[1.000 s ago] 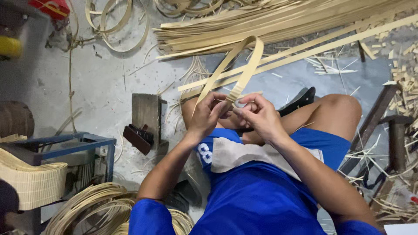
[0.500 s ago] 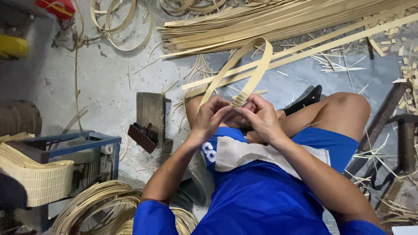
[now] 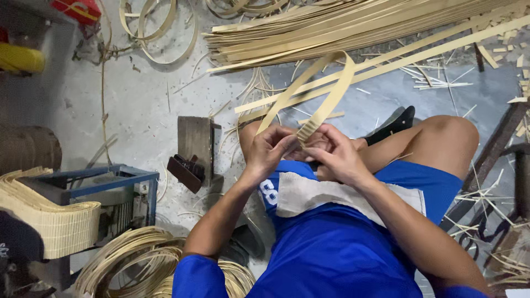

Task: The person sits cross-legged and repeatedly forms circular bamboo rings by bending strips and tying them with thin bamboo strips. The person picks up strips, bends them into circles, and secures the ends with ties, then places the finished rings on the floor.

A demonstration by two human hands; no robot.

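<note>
I sit on the floor in blue shorts and shirt with a white cloth (image 3: 320, 196) over my lap. Both hands meet above my knees on a pale bamboo strip (image 3: 331, 88) bent into a tall loop. My left hand (image 3: 269, 148) pinches the strip's two ends where they cross, and my right hand (image 3: 331, 152) grips the same crossing from the right. The loop arches up and away from my fingers.
A big pile of long bamboo strips (image 3: 353, 27) lies ahead. Coiled strip hoops (image 3: 160, 33) lie at the upper left, more coils (image 3: 138, 259) at the lower left. A wooden block (image 3: 194, 140) and a blue metal frame (image 3: 105, 182) with a woven mat (image 3: 49, 218) stand to my left.
The loop has tilted slightly to the right, and my hands have closed tighter together on its crossing ends.
</note>
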